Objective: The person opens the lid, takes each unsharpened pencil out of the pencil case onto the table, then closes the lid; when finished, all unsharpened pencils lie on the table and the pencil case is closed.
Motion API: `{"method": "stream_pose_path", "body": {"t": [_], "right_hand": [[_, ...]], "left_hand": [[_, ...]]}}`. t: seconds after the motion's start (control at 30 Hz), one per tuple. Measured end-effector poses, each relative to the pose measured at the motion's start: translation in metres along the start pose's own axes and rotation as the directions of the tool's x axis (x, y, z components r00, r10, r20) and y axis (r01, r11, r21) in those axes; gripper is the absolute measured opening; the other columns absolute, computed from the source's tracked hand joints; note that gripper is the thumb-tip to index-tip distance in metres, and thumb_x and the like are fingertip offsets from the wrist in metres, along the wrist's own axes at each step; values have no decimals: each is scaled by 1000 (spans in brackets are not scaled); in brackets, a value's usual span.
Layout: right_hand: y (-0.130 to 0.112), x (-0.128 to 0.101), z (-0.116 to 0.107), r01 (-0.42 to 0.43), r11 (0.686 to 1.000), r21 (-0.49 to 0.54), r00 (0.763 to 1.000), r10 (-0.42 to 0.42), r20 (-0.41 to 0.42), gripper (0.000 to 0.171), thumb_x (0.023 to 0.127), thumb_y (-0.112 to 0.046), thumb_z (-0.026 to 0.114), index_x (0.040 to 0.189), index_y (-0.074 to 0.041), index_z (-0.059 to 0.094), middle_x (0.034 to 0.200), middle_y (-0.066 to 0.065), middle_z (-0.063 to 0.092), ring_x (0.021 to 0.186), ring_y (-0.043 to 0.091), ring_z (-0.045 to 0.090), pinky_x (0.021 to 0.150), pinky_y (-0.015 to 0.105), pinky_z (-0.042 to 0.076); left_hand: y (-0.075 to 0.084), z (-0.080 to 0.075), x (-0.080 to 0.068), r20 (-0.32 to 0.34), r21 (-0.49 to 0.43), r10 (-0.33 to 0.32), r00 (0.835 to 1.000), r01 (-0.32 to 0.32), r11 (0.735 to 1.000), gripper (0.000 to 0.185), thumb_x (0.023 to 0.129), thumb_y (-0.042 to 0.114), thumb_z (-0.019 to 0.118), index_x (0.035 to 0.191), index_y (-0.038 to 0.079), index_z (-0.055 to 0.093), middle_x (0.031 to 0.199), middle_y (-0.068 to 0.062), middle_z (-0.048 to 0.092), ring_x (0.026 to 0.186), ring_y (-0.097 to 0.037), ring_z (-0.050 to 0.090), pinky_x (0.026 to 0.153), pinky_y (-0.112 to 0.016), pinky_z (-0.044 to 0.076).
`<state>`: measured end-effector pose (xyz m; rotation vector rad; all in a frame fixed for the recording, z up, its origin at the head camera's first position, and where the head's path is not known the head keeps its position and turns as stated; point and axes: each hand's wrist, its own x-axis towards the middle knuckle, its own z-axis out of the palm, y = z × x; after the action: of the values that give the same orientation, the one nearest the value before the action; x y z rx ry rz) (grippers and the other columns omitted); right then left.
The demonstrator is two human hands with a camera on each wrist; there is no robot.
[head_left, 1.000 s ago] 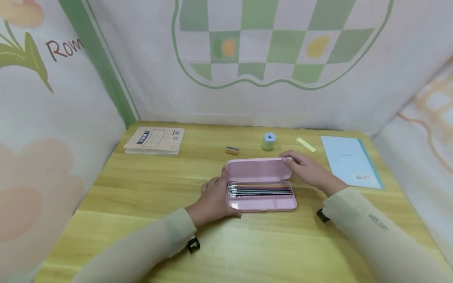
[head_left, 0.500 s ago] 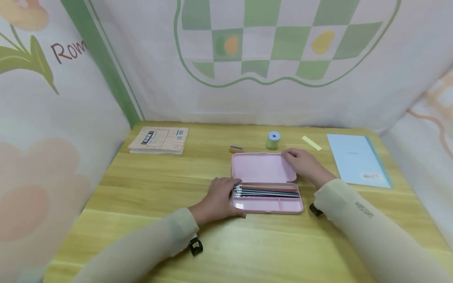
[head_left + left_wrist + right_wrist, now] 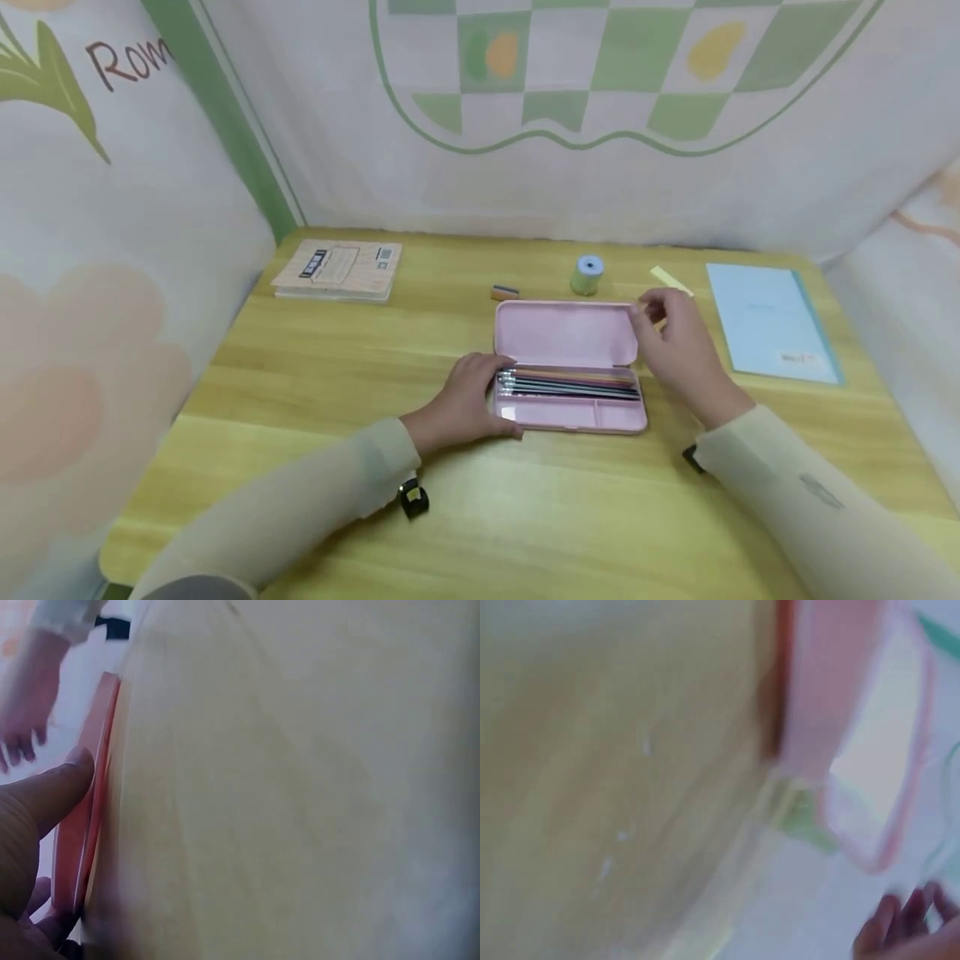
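Head view forward-down, wrist views close; case [image 3: 566,331] seemingly shared

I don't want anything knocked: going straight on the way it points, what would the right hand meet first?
Likely the lid: the right hand points toward its far right corner, though depth is unclear.

The bare left grip [image 3: 467,403] clasps the pink rectangular pencil case [image 3: 566,335]; the bare right grip [image 3: 681,350], loosely bent, hangs at its right.
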<state>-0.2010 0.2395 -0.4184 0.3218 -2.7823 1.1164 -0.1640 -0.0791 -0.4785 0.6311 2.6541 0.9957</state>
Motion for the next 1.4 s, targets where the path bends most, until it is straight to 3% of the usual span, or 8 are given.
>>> {"method": "stream_pose_path", "body": {"t": [0.1, 0.2, 0.3, 0.47, 0.7, 0.8, 1.13, 1.4], "right_hand": [[-11, -23, 2, 211, 975, -76, 975, -205, 81, 14, 101, -14, 67, 110, -4, 70, 101, 4, 66, 87, 16, 59, 74, 32, 54], [-16, -36, 12, 317, 940, -127, 931, -282, 231, 11, 96, -9, 72, 107, -9, 74, 103, 2, 69, 93, 17, 64, 82, 41, 58], [-16, -41, 19, 284, 943, -171, 919, -217, 330, 18, 97, -14, 71, 114, -8, 74, 113, 6, 70, 105, 24, 65, 94, 51, 55], [-17, -44, 22, 278, 939, -203, 908, -187, 375, 23, 97, -15, 73, 119, -7, 74, 117, 9, 71, 112, 29, 65, 100, 54, 52], [-18, -41, 20, 238, 952, -191, 892, -137, 432, 25, 96, -14, 74, 120, -5, 74, 117, 11, 73, 113, 33, 66, 101, 58, 50], [-16, -41, 19, 213, 959, -186, 891, -112, 440, 25, 96, -13, 75, 120, -5, 75, 117, 11, 73, 113, 33, 66, 101, 58, 50], [-10, -41, 17, 214, 964, -159, 884, -121, 452, 20, 94, -13, 76, 113, -6, 76, 107, 5, 72, 103, 26, 66, 95, 55, 53], [-11, -40, 16, 210, 963, -167, 878, -111, 466, 11, 95, -13, 76, 106, -11, 76, 100, 0, 69, 93, 18, 62, 87, 48, 54]], "left_hand": [[0, -3, -1, -3, 7, 3, 1000, -3, 1000, 105, 68, 51, 96, 153, 16, 44, 152, -4, 48, 142, -26, 35, 122, -43, 27], [-2, -5, -4, -7, 14, 0, 1000, 0, 1000, 105, 68, 52, 95, 153, 16, 43, 151, -4, 49, 142, -26, 35, 122, -44, 27], [-3, -5, -8, -6, 7, -3, 1000, 3, 1000, 105, 69, 54, 94, 152, 17, 44, 152, -4, 48, 143, -26, 34, 122, -44, 26], [-3, -5, -10, 8, -36, -22, 1000, 22, 999, 98, 75, 58, 89, 153, 20, 44, 154, -3, 46, 147, -25, 31, 123, -46, 24], [3, -1, -11, 13, -101, -54, 998, 55, 993, 95, 77, 49, 90, 155, 18, 45, 162, -4, 40, 154, -23, 25, 127, -45, -2], [6, 1, -11, 15, -123, -73, 997, 74, 990, 97, 77, 47, 91, 156, 18, 43, 165, -7, 36, 156, -24, 22, 127, -45, -5], [13, -2, -13, 10, 48, -25, 1000, 24, 999, 95, 79, 57, 85, 155, 17, 45, 153, -1, 50, 144, -21, 39, 125, -45, 19], [16, -5, -14, 34, 91, -43, 998, 40, 995, 95, 81, 61, 81, 158, 19, 42, 154, 1, 48, 145, -21, 36, 124, -45, 23]]}}
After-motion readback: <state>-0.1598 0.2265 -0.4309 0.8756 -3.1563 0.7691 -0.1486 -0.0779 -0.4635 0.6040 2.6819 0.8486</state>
